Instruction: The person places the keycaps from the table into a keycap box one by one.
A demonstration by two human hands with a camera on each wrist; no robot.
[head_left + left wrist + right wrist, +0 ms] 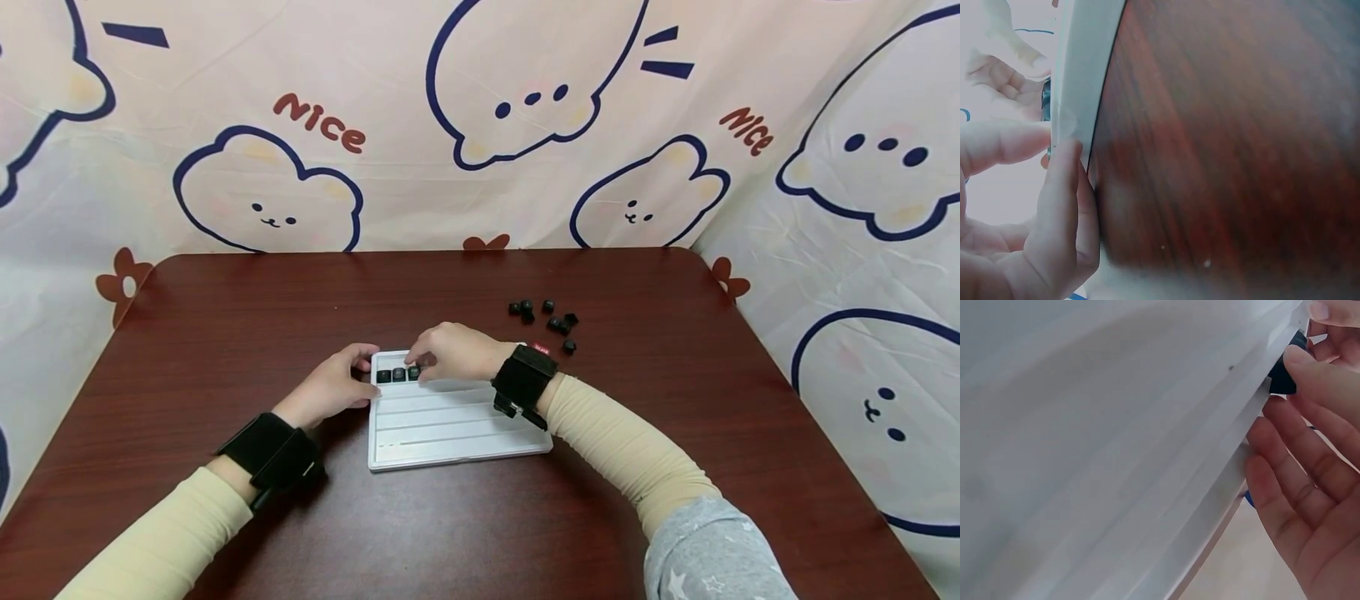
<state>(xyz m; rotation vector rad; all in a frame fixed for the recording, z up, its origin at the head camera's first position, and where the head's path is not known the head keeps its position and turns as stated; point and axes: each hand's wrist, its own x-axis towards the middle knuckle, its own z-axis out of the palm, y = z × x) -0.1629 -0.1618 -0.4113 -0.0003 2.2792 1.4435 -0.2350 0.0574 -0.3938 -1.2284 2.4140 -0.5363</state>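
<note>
A white tray (457, 425) with raised parallel ridges lies on the table in the head view. Its left edge is held by my left hand (330, 387), with the thumb and fingers about the rim (1075, 81) in the left wrist view. My right hand (459, 352) reaches over the tray's top row and pinches a small black keycap (1284, 378) between thumb and finger. Directly left of those fingertips, black keycaps (392, 376) stand side by side in the top row. The right hand and wrist cover part of the tray's upper right.
Several loose black keycaps (558, 324) lie scattered on the brown table (360, 542), behind the tray to the right. A small red label (541, 349) shows by the right wrist strap. A patterned cloth (405, 200) hangs along the table's back and sides.
</note>
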